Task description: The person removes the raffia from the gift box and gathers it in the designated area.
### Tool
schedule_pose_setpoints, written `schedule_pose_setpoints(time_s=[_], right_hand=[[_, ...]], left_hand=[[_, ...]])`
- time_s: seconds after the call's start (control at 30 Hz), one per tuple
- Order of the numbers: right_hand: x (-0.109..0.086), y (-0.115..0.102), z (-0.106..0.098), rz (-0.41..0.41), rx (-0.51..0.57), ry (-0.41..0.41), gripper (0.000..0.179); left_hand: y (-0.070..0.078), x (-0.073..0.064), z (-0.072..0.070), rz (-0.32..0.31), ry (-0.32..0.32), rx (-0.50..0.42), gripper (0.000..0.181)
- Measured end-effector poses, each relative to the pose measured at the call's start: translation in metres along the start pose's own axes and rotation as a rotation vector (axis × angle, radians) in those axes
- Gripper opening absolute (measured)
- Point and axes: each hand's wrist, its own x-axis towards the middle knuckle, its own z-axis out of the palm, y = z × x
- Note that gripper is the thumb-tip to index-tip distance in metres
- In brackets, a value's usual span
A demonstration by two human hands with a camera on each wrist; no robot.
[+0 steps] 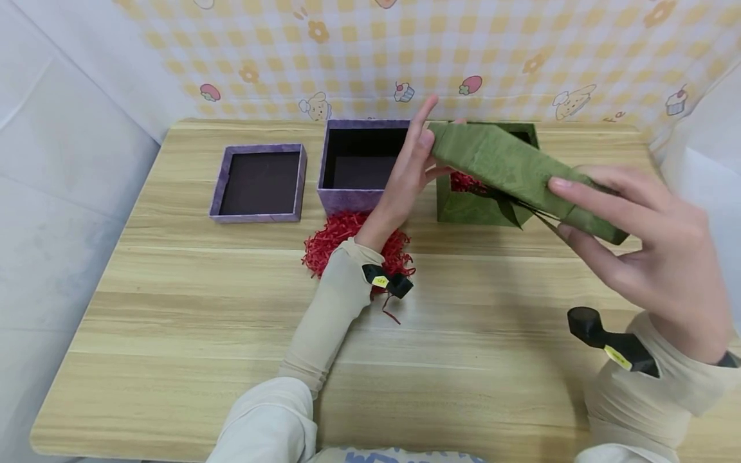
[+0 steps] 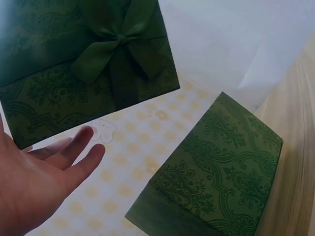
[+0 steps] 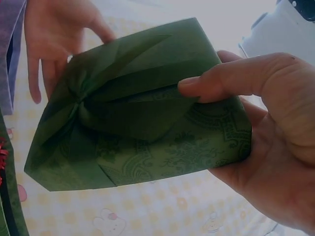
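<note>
A green patterned box lid (image 1: 521,170) with a ribbon bow (image 2: 120,39) is held tilted above the green box (image 1: 475,211). My right hand (image 1: 666,238) grips its right end, thumb on the ribboned face in the right wrist view. At the lid's left end is my left hand (image 1: 408,167), its fingers extended and spread; whether it bears any weight I cannot tell. Red shredded paper (image 1: 465,182) shows inside the green box, which the lid partly hides. The left wrist view shows the outer side of the green box (image 2: 216,167).
Left of the green box stands an open purple box (image 1: 353,200). A purple lid (image 1: 257,217) lies inner side up farther left. A pile of red shredded paper (image 1: 324,247) lies on the wooden table (image 1: 173,334), partly under my left forearm. A checked cloth (image 1: 347,58) hangs behind.
</note>
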Motion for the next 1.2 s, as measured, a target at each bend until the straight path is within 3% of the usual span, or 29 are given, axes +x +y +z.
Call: schedule_pose_setpoints(time_s=[0.2,0.33,0.5,0.67,0.93,1.2], right_hand=[[-0.009,-0.001,-0.005,-0.009,-0.057,-0.068,0.021],[-0.01,-0.002,-0.007,-0.038,-0.027,-0.096,0.02],[-0.008,-0.004,-0.005,-0.105,-0.021,-0.135,0.022],[-0.008,-0.004,-0.006,-0.127,-0.028,-0.121,0.021],[-0.003,0.0,-0.001,-0.142,0.003,-0.065,0.02],[0.003,0.005,0.006,-0.125,0.011,0.005,0.016]], left_hand=[[0.002,0.001,-0.003,-0.021,-0.064,-0.01,0.05],[0.001,0.001,-0.005,-0.058,-0.119,-0.021,0.05],[-0.002,0.002,-0.008,-0.047,-0.199,-0.027,0.049],[-0.003,0.002,-0.01,-0.059,-0.24,0.058,0.049],[-0.002,0.0,-0.013,-0.04,-0.2,0.217,0.047],[-0.003,0.001,-0.012,0.001,-0.126,0.139,0.048]])
